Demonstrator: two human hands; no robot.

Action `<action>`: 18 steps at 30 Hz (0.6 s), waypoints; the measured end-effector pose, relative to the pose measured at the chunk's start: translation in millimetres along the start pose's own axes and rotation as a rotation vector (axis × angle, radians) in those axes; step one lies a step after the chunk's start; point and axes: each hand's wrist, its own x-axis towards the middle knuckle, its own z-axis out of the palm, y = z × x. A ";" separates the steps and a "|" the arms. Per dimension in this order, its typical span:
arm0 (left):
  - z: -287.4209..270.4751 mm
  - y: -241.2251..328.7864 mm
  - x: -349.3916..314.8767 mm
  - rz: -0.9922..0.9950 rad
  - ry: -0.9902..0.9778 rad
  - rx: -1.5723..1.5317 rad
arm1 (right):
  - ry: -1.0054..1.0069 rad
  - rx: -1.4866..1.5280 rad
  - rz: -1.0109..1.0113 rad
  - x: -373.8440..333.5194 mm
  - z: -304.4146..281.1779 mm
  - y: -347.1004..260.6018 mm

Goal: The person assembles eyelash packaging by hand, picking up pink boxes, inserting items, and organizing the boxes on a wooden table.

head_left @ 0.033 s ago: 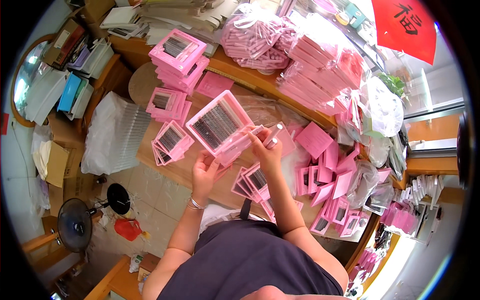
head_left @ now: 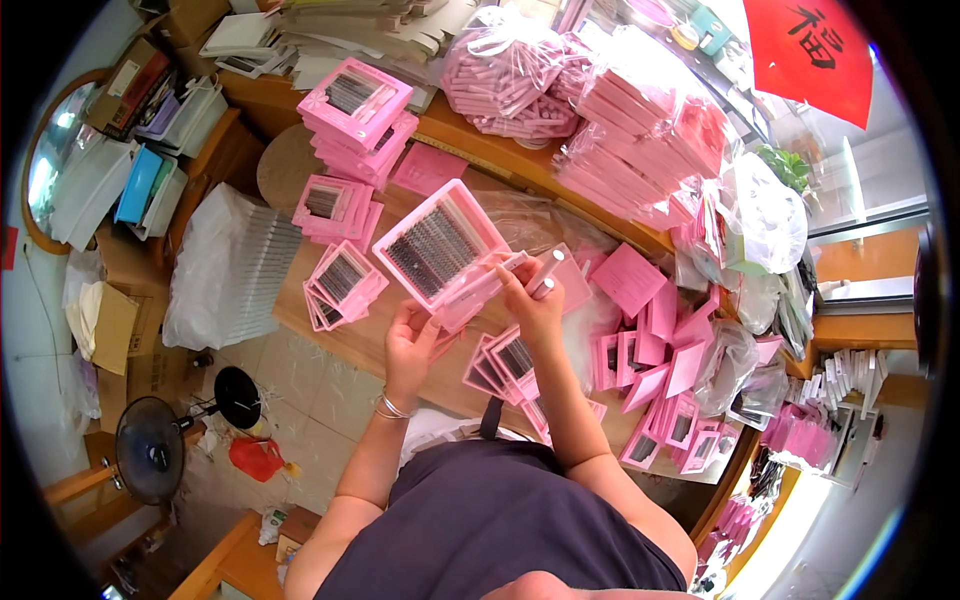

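A pink case of false lashes (head_left: 438,245) with rows of dark lash clusters is tilted up over the table. My left hand (head_left: 407,345) grips its lower edge, fingers partly hidden behind it. At the case's right side, my right hand (head_left: 532,305) is closed around slim tubes (head_left: 545,275) with pale, shiny ends. One more slim pink-and-white piece (head_left: 513,262) sticks out by its fingertips. Below the hands lie several smaller pink lash cases (head_left: 508,365). Left of the held case is a fanned group of lash cases (head_left: 342,283).
Stacked pink cases (head_left: 355,105) stand at the table's far left. Loose pink boxes (head_left: 650,340) crowd the right side. Bagged pink pieces (head_left: 505,70) and wrapped pink bundles (head_left: 640,120) sit along the back ledge. A black fan (head_left: 150,450) stands on the floor at left.
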 end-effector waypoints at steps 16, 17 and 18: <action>21.5 10.7 2.2 0.153 0.139 0.128 | 0.180 -0.369 -0.488 -13.8 -1.6 10.6; 21.2 7.7 2.9 0.176 0.128 0.190 | 0.189 -0.292 -0.512 -11.7 0.8 6.0; 21.5 5.5 3.4 0.200 0.117 0.251 | 0.180 -0.318 -0.459 -6.8 -9.8 11.4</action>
